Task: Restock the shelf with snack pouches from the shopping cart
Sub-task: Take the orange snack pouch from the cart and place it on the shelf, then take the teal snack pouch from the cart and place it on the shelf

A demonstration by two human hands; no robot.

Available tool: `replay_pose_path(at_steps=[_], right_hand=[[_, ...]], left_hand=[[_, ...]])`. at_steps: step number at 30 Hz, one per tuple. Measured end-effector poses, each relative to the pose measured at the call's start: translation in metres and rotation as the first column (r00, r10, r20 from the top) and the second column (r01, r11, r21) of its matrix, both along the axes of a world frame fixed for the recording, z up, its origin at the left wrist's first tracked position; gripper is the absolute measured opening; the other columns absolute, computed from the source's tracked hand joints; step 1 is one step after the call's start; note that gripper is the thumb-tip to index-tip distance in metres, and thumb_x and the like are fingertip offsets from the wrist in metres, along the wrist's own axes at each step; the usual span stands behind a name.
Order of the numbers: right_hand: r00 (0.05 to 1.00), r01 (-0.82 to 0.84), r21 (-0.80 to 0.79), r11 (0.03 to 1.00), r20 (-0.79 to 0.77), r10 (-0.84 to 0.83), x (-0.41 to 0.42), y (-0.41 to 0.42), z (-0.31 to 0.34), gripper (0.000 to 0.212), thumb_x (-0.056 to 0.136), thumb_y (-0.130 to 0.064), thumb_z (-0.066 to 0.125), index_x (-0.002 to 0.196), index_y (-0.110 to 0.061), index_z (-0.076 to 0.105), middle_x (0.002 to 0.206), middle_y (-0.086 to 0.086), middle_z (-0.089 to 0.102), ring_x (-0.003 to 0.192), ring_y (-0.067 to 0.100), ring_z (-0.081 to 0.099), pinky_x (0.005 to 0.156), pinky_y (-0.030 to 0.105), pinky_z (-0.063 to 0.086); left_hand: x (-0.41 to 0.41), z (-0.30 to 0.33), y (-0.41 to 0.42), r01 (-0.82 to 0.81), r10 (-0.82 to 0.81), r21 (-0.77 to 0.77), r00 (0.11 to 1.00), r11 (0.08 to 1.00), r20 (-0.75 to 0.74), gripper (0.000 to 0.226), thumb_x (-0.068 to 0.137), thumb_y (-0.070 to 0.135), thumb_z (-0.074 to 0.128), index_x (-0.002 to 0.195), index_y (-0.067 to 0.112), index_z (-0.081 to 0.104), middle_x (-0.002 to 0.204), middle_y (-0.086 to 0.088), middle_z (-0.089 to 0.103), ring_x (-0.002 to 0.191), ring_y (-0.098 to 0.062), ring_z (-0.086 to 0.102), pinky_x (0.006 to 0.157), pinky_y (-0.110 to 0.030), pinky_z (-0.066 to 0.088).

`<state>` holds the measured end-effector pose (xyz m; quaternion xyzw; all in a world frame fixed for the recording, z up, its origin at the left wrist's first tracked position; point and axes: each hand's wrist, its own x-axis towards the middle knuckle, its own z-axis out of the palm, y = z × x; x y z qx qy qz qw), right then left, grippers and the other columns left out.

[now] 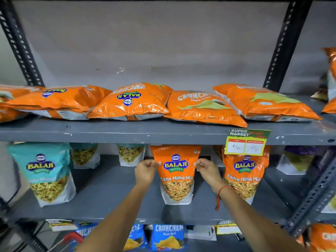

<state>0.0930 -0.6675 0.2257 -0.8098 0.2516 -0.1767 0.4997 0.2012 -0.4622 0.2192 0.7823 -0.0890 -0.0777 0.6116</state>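
An orange Tikha Mitha Mix pouch (176, 174) stands upright on the middle grey shelf (109, 200). My left hand (146, 170) pinches its upper left edge and my right hand (207, 170) pinches its upper right edge. A second orange pouch of the same kind (245, 176) stands just to its right. A teal pouch (46, 172) stands at the left front of the same shelf. Behind them, more pouches (131, 154) stand against the back wall.
Several orange chip bags (131, 101) lie flat on the upper shelf (127, 132). A yellow price tag (245, 142) hangs from that shelf's edge. Blue chip bags (168, 237) sit on the shelf below. Black perforated uprights (278, 57) frame the unit. A red cart handle (72, 236) shows at bottom left.
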Motion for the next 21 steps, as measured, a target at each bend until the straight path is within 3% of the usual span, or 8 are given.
replay_pose_path(at_steps=[2, 5, 8, 11, 13, 15, 19, 21], right_hand=[[0.996, 0.074, 0.055, 0.996, 0.054, -0.077, 0.001, 0.011, 0.0, 0.019, 0.085, -0.024, 0.066, 0.095, -0.01, 0.058, 0.097, 0.009, 0.067, 0.09, 0.024, 0.065, 0.081, 0.037, 0.053], [0.925, 0.298, 0.048, 0.953, 0.232, -0.301, 0.0, 0.038, 0.01, 0.03, 0.077, -0.029, 0.073, 0.088, -0.013, 0.051, 0.09, 0.012, 0.063, 0.081, 0.027, 0.064, 0.072, 0.041, 0.055], [0.865, 0.333, 0.024, 0.942, 0.391, -0.316, 0.004, 0.083, 0.032, 0.031, 0.077, -0.027, 0.073, 0.085, -0.011, 0.048, 0.079, 0.01, 0.057, 0.073, 0.028, 0.059, 0.07, 0.041, 0.049], [0.868, 0.176, 0.028, 0.984, 0.468, -0.169, 0.016, 0.148, 0.051, 0.028, 0.077, -0.027, 0.073, 0.09, -0.014, 0.051, 0.073, 0.004, 0.054, 0.069, 0.02, 0.055, 0.071, 0.041, 0.046], [0.877, -0.025, 0.073, 0.997, 0.48, -0.013, 0.025, 0.201, 0.059, 0.027, 0.078, -0.025, 0.073, 0.097, -0.017, 0.055, 0.07, -0.004, 0.052, 0.061, 0.002, 0.051, 0.067, 0.029, 0.045], [0.873, -0.218, 0.097, 0.971, 0.465, 0.149, 0.029, 0.258, 0.066, 0.026, 0.079, -0.023, 0.072, 0.1, -0.019, 0.057, 0.071, -0.005, 0.053, 0.058, -0.004, 0.049, 0.063, 0.016, 0.043], [0.787, -0.572, 0.121, 0.811, 0.36, 0.502, 0.022, 0.376, 0.055, 0.022, 0.083, -0.014, 0.068, 0.1, -0.019, 0.055, 0.071, -0.005, 0.054, 0.057, -0.006, 0.053, 0.057, 0.003, 0.041], [0.721, -0.686, 0.153, 0.711, 0.275, 0.636, 0.014, 0.431, 0.032, 0.023, 0.083, -0.007, 0.066, 0.101, -0.016, 0.054, 0.071, -0.004, 0.054, 0.06, -0.001, 0.053, 0.055, 0.002, 0.041]], left_hand=[[-0.007, 0.009, 0.007, -0.008, 0.006, -0.041, 0.999, 0.999, -0.044, 0.006, 0.071, 0.033, 0.077, 0.069, 0.03, 0.073, 0.084, -0.002, 0.077, 0.084, -0.02, 0.072, 0.089, -0.041, 0.056], [-0.018, 0.02, 0.029, -0.1, 0.092, -0.105, 0.993, 0.989, -0.079, 0.024, 0.072, 0.026, 0.078, 0.093, 0.016, 0.073, 0.085, -0.001, 0.073, 0.084, -0.015, 0.066, 0.091, -0.034, 0.052], [-0.024, 0.029, 0.077, -0.19, 0.183, -0.164, 0.982, 0.968, -0.056, 0.016, 0.065, 0.027, 0.08, 0.078, 0.023, 0.072, 0.076, 0.002, 0.073, 0.077, -0.013, 0.065, 0.092, -0.037, 0.053], [-0.033, 0.036, 0.147, -0.294, 0.295, -0.215, 0.955, 0.931, -0.025, 0.021, 0.063, 0.027, 0.08, 0.081, 0.022, 0.072, 0.07, 0.005, 0.074, 0.062, -0.005, 0.061, 0.08, -0.031, 0.053], [-0.051, 0.049, 0.199, -0.359, 0.373, -0.272, 0.928, 0.893, 0.001, 0.021, 0.072, 0.015, 0.077, 0.091, 0.013, 0.07, 0.062, 0.009, 0.069, 0.049, 0.006, 0.054, 0.063, -0.019, 0.047], [-0.07, 0.056, 0.259, -0.451, 0.474, -0.269, 0.88, 0.851, 0.024, 0.018, 0.076, 0.011, 0.074, 0.093, 0.01, 0.068, 0.069, -0.002, 0.068, 0.053, 0.004, 0.054, 0.056, -0.013, 0.045], [-0.103, 0.012, 0.406, -0.665, 0.67, -0.125, 0.742, 0.736, -0.003, 0.039, 0.056, 0.047, 0.076, 0.084, 0.02, 0.075, 0.089, -0.015, 0.077, 0.084, -0.02, 0.071, 0.079, -0.041, 0.055], [-0.121, -0.034, 0.48, -0.763, 0.761, -0.016, 0.646, 0.647, -0.052, 0.039, 0.049, 0.051, 0.075, 0.076, 0.023, 0.073, 0.09, -0.018, 0.077, 0.092, -0.033, 0.071, 0.083, -0.051, 0.056]])
